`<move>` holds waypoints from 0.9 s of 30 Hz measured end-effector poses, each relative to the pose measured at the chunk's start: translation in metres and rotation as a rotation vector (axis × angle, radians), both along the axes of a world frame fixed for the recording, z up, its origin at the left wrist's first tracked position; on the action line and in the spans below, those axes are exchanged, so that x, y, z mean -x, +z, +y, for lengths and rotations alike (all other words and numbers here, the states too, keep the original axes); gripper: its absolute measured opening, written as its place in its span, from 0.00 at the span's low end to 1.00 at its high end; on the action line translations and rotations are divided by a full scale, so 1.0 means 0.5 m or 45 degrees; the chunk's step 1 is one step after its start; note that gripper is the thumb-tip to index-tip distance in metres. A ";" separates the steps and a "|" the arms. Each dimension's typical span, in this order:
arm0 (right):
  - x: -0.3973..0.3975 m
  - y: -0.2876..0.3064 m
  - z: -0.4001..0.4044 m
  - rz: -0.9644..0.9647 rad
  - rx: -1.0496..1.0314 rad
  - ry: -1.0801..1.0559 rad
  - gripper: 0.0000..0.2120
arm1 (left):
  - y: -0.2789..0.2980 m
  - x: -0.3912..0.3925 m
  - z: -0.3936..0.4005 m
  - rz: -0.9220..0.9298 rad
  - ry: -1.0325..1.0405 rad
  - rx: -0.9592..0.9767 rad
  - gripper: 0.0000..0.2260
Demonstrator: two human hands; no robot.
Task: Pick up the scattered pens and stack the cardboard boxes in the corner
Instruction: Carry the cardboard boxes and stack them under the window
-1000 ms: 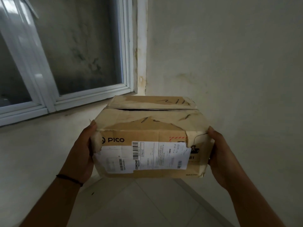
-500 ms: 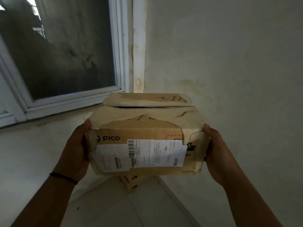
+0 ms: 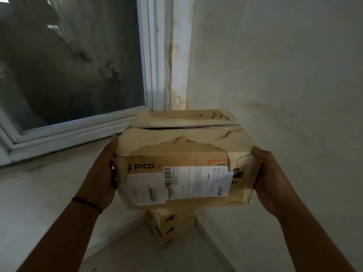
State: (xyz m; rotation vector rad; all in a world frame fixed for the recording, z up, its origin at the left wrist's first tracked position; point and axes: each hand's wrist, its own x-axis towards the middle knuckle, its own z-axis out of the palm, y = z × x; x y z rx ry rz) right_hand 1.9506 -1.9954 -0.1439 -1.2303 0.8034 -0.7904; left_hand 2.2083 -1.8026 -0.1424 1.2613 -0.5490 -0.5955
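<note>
— Cardboard box (image 3: 182, 154), marked PICO, where is it?
— Up in the air before the room's corner, clamped between two hands, with a white shipping label (image 3: 196, 182) on its near face.
— How do the fingers lie?
— The left hand (image 3: 104, 173) presses flat on the left end, thumb along the top edge. The right hand (image 3: 265, 177) cups the right end; its fingers are hidden behind the box.
— What is around?
— Directly below, a stack of boxes (image 3: 170, 224) stands on the tiled floor (image 3: 176, 260) in the corner. The window (image 3: 74, 61) is on the left, the stained wall (image 3: 284, 75) on the right.
</note>
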 end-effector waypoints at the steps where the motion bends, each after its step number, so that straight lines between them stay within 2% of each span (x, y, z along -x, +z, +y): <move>1: -0.016 -0.001 -0.012 0.003 0.004 0.009 0.29 | -0.001 -0.016 -0.010 0.014 0.009 -0.006 0.17; 4: -0.058 -0.004 -0.041 0.005 -0.005 0.018 0.20 | -0.004 -0.045 -0.039 0.067 -0.006 -0.033 0.13; 8: -0.101 -0.012 -0.084 0.019 -0.021 0.063 0.18 | -0.014 -0.073 -0.072 0.197 0.060 -0.039 0.12; 13: -0.132 -0.034 -0.156 0.038 -0.053 0.135 0.19 | -0.034 -0.091 -0.122 0.307 0.103 -0.093 0.12; 25: -0.163 -0.108 -0.388 0.129 -0.114 0.447 0.26 | -0.093 -0.076 -0.268 0.369 0.282 -0.143 0.13; 27: -0.174 -0.114 -0.408 0.142 -0.139 0.493 0.25 | -0.103 -0.072 -0.277 0.358 0.314 -0.179 0.12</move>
